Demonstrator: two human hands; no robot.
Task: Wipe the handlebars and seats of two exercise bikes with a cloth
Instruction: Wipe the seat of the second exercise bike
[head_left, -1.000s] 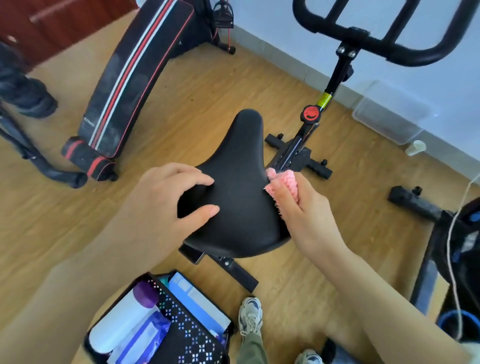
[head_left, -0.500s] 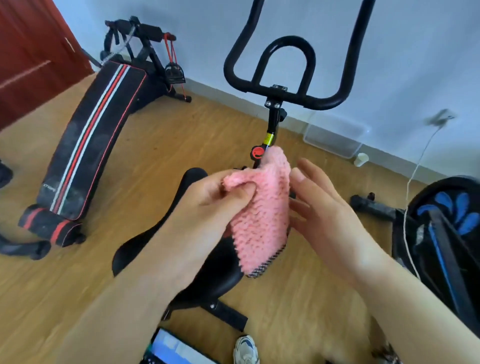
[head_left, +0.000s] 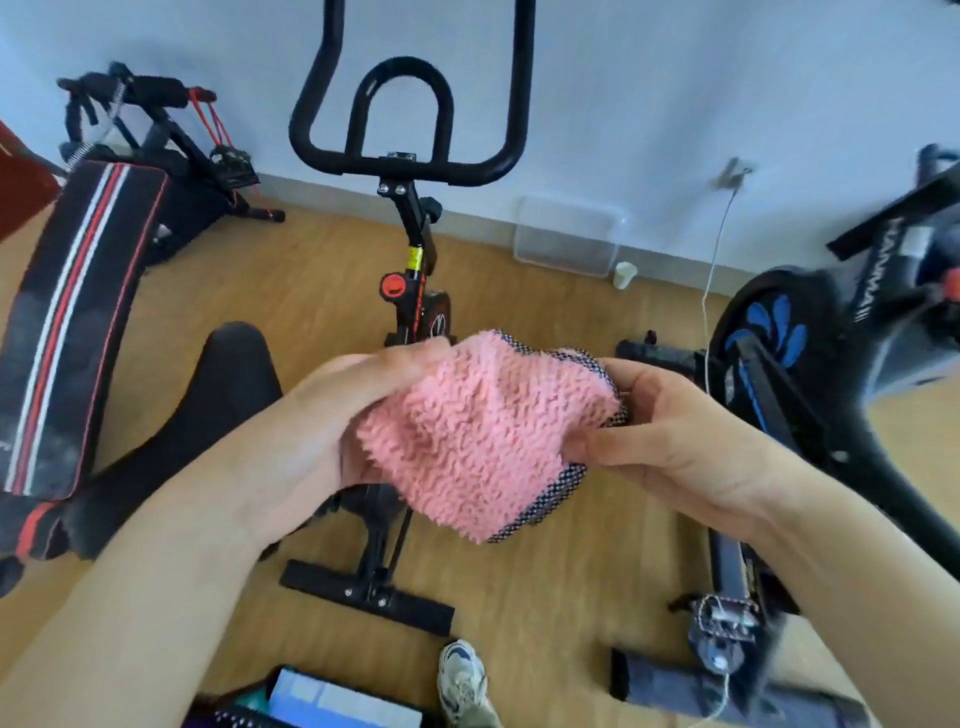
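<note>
A fluffy pink cloth (head_left: 472, 431) with a checked edge is held up in front of me between both hands. My left hand (head_left: 332, 421) grips its left side, thumb on top. My right hand (head_left: 670, 436) pinches its right edge. Below and to the left lies the black seat (head_left: 228, 379) of the first exercise bike, partly hidden by my left arm. That bike's black handlebars (head_left: 405, 166) stand straight ahead against the wall. A second bike (head_left: 810, 364) with a blue-patterned flywheel stands to the right; its seat and handlebars are out of view.
A black sit-up bench (head_left: 72, 312) with red and white stripes lies on the wooden floor at left. A clear plastic box (head_left: 566, 239) and a white cup (head_left: 625, 274) sit by the wall. A basket (head_left: 311, 706) and my shoe (head_left: 462, 680) show at the bottom edge.
The cloth came off the seat's right side and rose in front of me. My left hand left the seat and took the cloth; now both hands hold it. My view lifted and turned right.
</note>
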